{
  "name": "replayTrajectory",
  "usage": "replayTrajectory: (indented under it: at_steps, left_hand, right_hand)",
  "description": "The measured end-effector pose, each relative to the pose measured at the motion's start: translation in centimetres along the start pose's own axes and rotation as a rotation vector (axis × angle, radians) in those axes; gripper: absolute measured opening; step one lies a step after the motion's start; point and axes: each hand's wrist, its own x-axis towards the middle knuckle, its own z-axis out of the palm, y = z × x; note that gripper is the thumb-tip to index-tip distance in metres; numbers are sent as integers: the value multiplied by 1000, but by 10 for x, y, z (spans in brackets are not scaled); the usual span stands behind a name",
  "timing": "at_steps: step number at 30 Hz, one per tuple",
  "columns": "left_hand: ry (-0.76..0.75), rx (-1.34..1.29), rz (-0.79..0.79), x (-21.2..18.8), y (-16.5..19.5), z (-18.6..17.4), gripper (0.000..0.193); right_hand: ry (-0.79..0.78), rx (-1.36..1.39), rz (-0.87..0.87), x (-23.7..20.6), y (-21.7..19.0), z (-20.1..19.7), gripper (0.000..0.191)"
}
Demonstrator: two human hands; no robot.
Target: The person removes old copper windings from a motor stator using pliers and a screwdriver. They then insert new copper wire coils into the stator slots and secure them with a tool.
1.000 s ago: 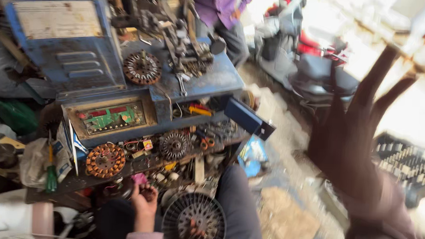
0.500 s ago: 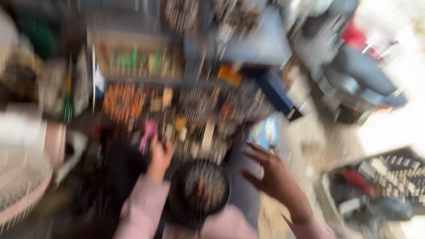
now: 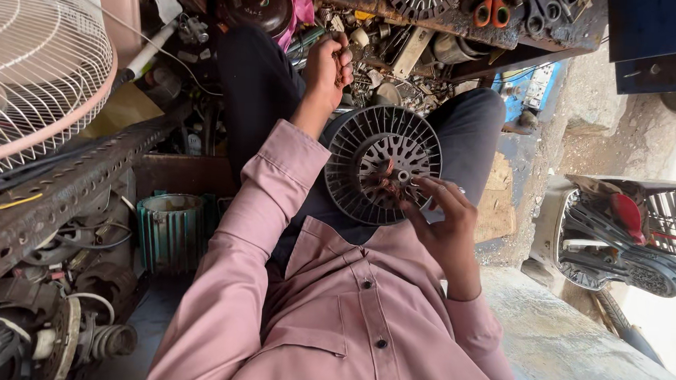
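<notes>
right hand (image 3: 445,217): held low over the lap, wrist bent back, fingers spread apart and curled lightly onto the hub of the round black plastic fan impeller with radial fins (image 3: 382,174); nothing is really clamped, just fingertip contact at the centre

left hand (image 3: 327,66): arm stretched forward in a pink shirt sleeve, grip closed into a fist near the edge of the cluttered metal table (image 3: 467,25); something small seems to be pinched in there, but what it is can't be made out

impeller spot: resting on the lap between the dark-trousered knees, tilted face-up toward the camera

off to the side: a white wire fan guard with a pink rim (image 3: 39,63) is seen at far left, and a green finned motor housing (image 3: 171,228) on the floor below it

on the table: orange-handled scissors (image 3: 492,10) among the scrap parts
</notes>
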Motion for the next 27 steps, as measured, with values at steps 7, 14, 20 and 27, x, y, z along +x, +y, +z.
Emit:
replayTrajectory:
  at_steps: [7, 14, 20, 27]
  left_hand:
    - [-9, 226, 124, 1, 1, 1, 16]
    - [-50, 382, 195, 0, 1, 6, 21]
    - [-63, 598, 261, -3, 0, 15, 25]
    - [-27, 574, 245, -8, 5, 21, 24]
  right_hand:
    - [-71, -75, -70, 8, -26, 11, 58]
    - [-19, -164, -110, 20, -39, 24, 54]
    - [47, -322, -56, 30, -41, 36, 42]
    - [-16, -353, -54, 26, -46, 32, 33]
